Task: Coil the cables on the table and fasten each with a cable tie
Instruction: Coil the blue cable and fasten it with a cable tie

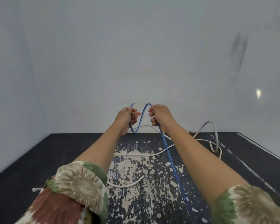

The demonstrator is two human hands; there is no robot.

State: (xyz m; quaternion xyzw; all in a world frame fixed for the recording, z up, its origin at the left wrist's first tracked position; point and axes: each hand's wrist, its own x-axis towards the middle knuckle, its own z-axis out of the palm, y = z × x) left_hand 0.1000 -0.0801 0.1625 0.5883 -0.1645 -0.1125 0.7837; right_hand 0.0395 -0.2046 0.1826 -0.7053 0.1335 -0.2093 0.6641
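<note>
Both hands are raised above the far part of the surface, each one's grip closing on the thin, glossy blue cable [168,152]. The left hand [128,118] is curling its fingers around a rounded loop of it, and the right hand [160,116] is pinching the next arch, so the strand is forming an S-shaped wave between them. From the right hand the blue cable is running straight down toward the near edge. Beneath, thicker white cables [136,153] are lying in loose curves, with a grey cable [214,126] arching up at the right. The dark surface [39,159] is showing badly flaked paint with pale patches. Floral fabric sleeves [81,180] are covering the upper arms.
</note>
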